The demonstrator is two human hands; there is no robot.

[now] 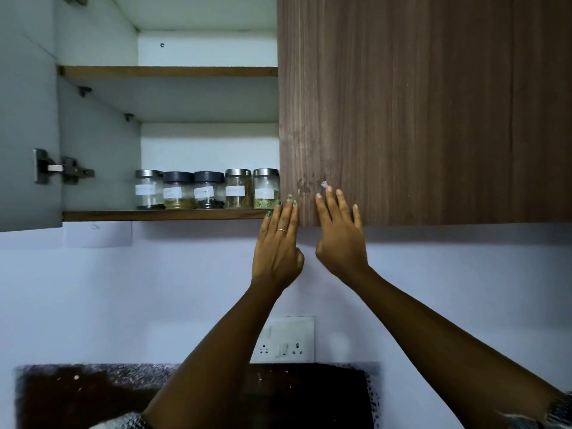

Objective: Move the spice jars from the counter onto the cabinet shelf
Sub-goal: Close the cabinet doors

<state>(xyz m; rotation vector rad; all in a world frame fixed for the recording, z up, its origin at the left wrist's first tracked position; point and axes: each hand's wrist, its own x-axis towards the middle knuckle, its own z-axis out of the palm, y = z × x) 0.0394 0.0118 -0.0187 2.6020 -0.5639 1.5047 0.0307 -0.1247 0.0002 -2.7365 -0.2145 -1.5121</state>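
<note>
Five spice jars (206,189) stand in one row on the lower cabinet shelf (161,215), left of centre in the frame, side by side and close to touching; each is clear glass with a white paper label whose writing is too small to read. The leftmost jar (149,189) has a shiny metal lid and only a thin dark layer at its base; the second jar (179,190) has a dark lid and a band of yellow-brown powder at the bottom; the third jar (209,190) also has a dark lid and holds a low layer of small black bits; the fourth jar (237,188) has a metal lid and brownish contents; the fifth jar (266,188), metal-lidded, holds green flakes low down and sits against the edge of the wooden door (424,109). The upper shelf (168,71) runs across the upper left of the frame; the grey open door (28,119) with its hinge (63,170) fills the far left.

The left hand (278,243) is raised with straight fingers (286,212) at the lower corner of the wooden door, gripping nothing; the right hand (340,239) lies flat, its fingers spread and open against the door face. Below, at the bottom centre, a wall socket (283,340) sits above the dark speckled tabletop (93,394).
</note>
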